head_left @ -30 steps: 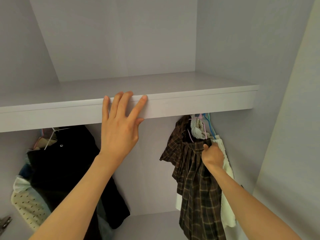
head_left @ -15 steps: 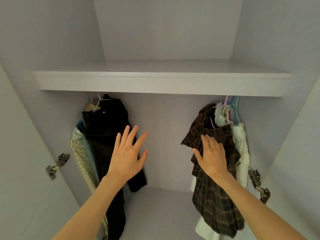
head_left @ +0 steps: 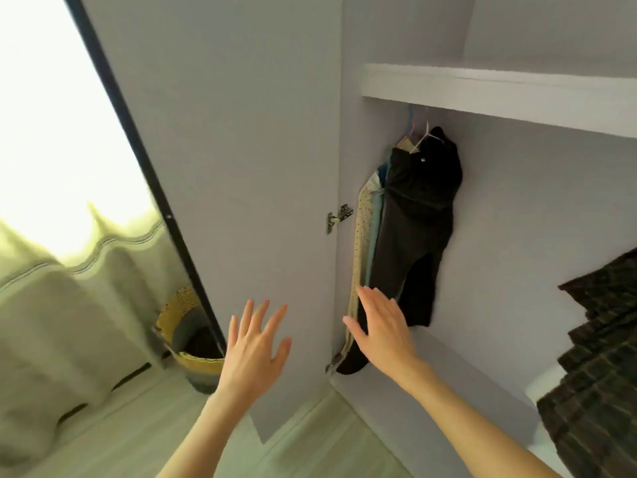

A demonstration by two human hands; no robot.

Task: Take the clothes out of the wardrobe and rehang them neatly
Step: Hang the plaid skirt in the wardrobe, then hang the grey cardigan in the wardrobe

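since both hands empty, left hand (head_left: 253, 353) and right hand (head_left: 384, 327) splayed: black garment (head_left: 418, 215) at 1 o'clock soft, limp; grip white hanger (head_left: 424, 139) neck.

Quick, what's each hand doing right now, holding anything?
Left hand: open, fingers spread, holding nothing.
Right hand: open, empty, in front of the hanging clothes.

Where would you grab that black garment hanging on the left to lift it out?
Probably by the white hanger at its top, just under the shelf, reaching in from the open front. The black garment hangs limp, so its cloth would only slip or bunch. The right hand is open beside its lower end.
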